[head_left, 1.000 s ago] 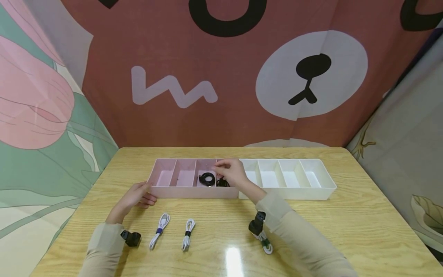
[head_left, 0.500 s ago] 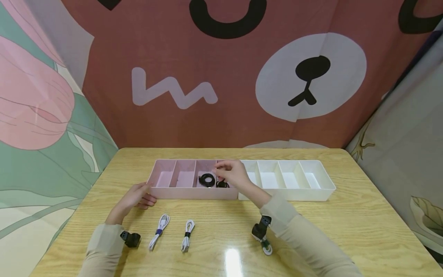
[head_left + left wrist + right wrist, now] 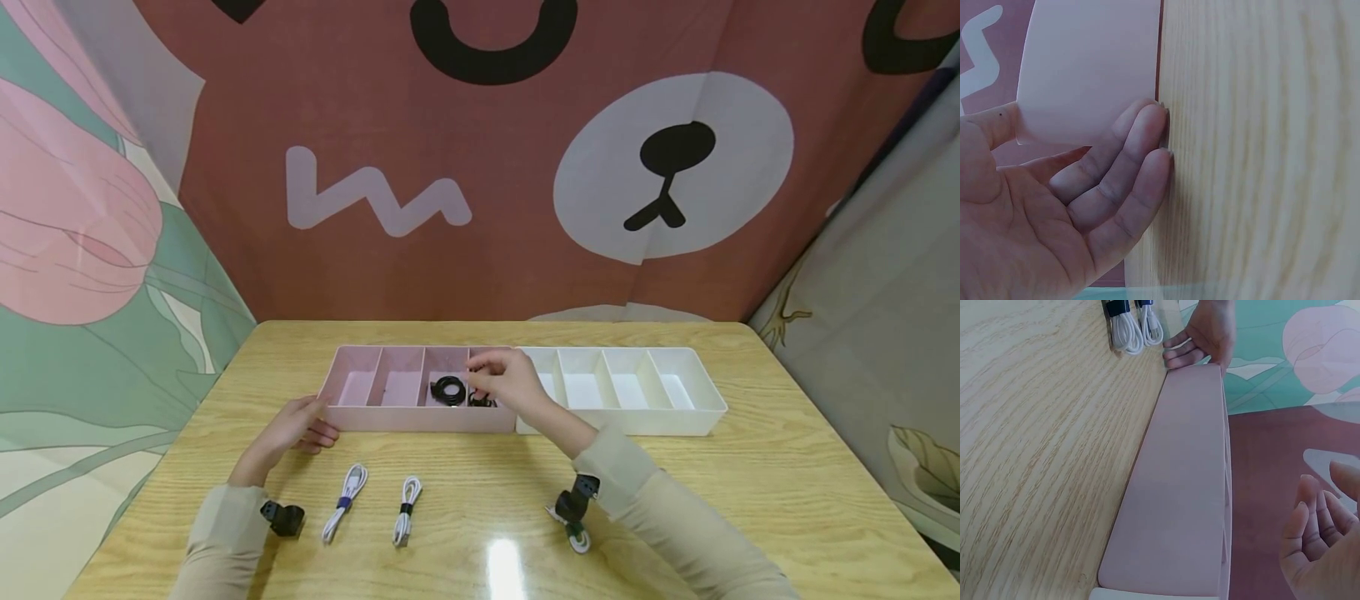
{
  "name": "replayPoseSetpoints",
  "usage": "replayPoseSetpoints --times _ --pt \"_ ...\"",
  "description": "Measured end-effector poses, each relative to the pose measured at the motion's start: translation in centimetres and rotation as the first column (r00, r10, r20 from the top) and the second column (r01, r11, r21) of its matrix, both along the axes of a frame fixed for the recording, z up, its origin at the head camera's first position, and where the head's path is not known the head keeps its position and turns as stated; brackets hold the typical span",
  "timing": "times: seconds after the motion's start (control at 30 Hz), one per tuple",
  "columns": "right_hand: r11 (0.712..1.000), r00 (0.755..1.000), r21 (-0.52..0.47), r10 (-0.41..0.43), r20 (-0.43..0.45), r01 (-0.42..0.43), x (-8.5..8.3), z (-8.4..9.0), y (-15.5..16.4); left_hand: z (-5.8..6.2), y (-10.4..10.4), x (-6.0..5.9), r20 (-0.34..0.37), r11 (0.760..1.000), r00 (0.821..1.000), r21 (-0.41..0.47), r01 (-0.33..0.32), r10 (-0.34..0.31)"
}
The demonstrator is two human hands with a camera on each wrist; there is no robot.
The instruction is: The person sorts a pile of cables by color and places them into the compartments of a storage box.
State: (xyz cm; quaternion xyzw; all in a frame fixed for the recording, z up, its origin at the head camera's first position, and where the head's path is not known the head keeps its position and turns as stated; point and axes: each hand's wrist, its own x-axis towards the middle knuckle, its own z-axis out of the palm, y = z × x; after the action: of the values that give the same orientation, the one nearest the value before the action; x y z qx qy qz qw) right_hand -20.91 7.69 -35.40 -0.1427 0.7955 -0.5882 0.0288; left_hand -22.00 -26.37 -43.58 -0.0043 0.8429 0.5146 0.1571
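Since a second ago, the right hand (image 3: 508,382) has been drawing back a little toward the person over the pink plastic divided tray (image 3: 352,414), its wrist camera sliding nearer along the wooden table (image 3: 750,492); the left hand (image 3: 296,427) has stayed put.

From the head view, the right hand is hovering over the tray's rightmost compartment, fingers loosely curled above a coiled black cable (image 3: 481,400); whether it is pinching that cable I cannot tell. Another coiled black cable (image 3: 448,389) is lying in the next compartment to the left. The left hand is resting against the tray's near left corner, fingers relaxed. A white plastic divided tray (image 3: 705,417) is sitting just beside the pink one. Two bundled white cables (image 3: 345,501) (image 3: 406,508) are lying on the table nearer the person.

From the left wrist, the fingers (image 3: 1132,169) are lying straight, touching the pink wall.

From the right wrist, the fingers (image 3: 1313,519) are hanging relaxed, nothing visible between them.
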Motion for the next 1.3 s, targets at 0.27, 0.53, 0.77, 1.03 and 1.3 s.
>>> replayPoseSetpoints --times 0.27,0.53,0.77,1.03,1.3 --pt "0.999 0.999 0.023 0.029 0.016 -0.029 -0.8 -1.5 0.6 0.0 0.0 0.0 0.002 1.000 1.000 -0.003 -0.009 0.009" --pt "0.999 0.998 0.005 0.052 0.029 -0.052 0.1 -0.9 0.9 0.0 0.0 0.0 0.001 1.000 1.000 -0.004 -0.011 0.011" --pt "0.999 0.998 0.019 0.049 0.045 -0.050 1.9 1.3 1.0 0.0 -0.1 0.1 0.001 1.000 1.000 -0.006 -0.010 0.010" --pt "0.998 0.997 -0.006 0.069 0.034 -0.069 1.6 0.5 1.7 0.2 0.1 0.1 0.011 1.000 1.000 -0.011 -0.018 0.019" --pt "0.997 0.997 0.025 0.073 0.000 -0.073 1.6 0.0 2.2 0.2 0.2 0.1 0.017 1.000 1.000 -0.005 -0.025 0.025"
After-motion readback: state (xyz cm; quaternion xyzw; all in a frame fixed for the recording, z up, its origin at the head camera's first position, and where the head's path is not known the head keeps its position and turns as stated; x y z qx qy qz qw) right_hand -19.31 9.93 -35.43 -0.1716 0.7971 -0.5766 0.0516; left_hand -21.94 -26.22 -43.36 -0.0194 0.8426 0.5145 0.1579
